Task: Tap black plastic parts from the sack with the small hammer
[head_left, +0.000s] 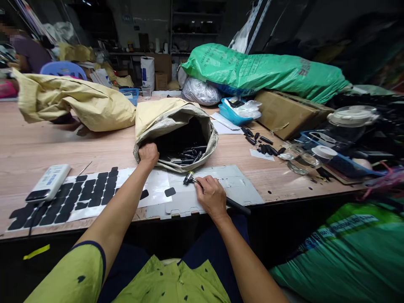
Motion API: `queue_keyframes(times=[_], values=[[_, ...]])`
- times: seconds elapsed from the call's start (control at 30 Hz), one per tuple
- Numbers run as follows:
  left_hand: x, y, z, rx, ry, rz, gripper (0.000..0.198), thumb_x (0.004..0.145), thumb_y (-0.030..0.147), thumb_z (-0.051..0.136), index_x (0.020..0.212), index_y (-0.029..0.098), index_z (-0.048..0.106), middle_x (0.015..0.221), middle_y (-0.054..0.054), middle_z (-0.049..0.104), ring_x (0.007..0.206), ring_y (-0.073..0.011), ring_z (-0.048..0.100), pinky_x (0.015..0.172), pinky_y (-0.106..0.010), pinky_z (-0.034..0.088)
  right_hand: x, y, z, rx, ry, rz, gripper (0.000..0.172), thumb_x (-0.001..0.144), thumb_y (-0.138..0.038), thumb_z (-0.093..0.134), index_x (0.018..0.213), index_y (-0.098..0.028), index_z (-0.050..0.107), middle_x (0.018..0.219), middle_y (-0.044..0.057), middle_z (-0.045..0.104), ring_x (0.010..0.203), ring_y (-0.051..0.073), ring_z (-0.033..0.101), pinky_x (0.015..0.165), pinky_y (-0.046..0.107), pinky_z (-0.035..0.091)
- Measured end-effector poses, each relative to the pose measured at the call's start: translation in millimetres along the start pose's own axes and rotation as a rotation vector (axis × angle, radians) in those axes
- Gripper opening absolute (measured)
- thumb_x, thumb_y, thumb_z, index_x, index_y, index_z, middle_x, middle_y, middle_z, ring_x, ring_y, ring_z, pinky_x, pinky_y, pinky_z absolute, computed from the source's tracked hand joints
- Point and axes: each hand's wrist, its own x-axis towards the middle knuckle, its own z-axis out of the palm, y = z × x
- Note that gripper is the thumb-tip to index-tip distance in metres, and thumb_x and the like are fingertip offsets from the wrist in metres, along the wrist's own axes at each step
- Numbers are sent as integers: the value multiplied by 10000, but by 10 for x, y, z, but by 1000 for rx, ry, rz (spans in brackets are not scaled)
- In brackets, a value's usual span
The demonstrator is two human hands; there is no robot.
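A tan woven sack (159, 110) lies on its side with its wide mouth facing me. Several black parts (189, 155) rest in a heap just inside. At the left edge of that mouth, my left hand (149, 153) is closed on the folded rim, its fingertips partly hidden. My right hand (210, 194) grips a small hammer (238, 206). The hammer's metal head points left, and its black handle sticks out to the right below the hand. Under it lies a grey board (240, 185). A single black rounded patch (170, 192) sits left of the hammer.
Sheets of black stickers (97, 189) and a white device (49, 181) occupy the left. Loose black pieces (267, 149), a blue basket (233, 113), a cardboard box (284, 113) and a plastic jar (350, 122) crowd the right. A person (30, 52) sits far left.
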Motion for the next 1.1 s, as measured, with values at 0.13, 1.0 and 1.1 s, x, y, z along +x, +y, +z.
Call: queue_keyframes(times=[0.13, 1.0, 1.1], values=[[-215, -111, -79, -46, 168, 128, 262, 902, 265, 554, 1090, 163, 705, 1079, -164, 675, 1005, -297, 657, 825, -381, 517, 3, 1, -2, 4, 2, -2, 152, 897, -255, 579, 993, -229, 694, 867, 27, 623, 818, 182, 491, 730, 292, 339], [-1240, -502, 496, -624, -82, 506, 198, 752, 271, 770, 933, 200, 732, 868, -29, 642, 892, -207, 543, 794, -328, 438, -108, -164, -134, 166, 39, -3, 198, 973, -284, 462, 973, -193, 637, 903, 48, 623, 804, 168, 556, 709, 285, 398], [-1241, -500, 500, -650, -66, 497, 175, 728, 239, 790, 879, 193, 716, 857, -20, 650, 874, -196, 545, 790, -318, 436, -169, -313, -158, 398, 21, -23, 228, 993, -289, 420, 1031, -198, 625, 936, 58, 632, 870, 165, 596, 784, 275, 454]])
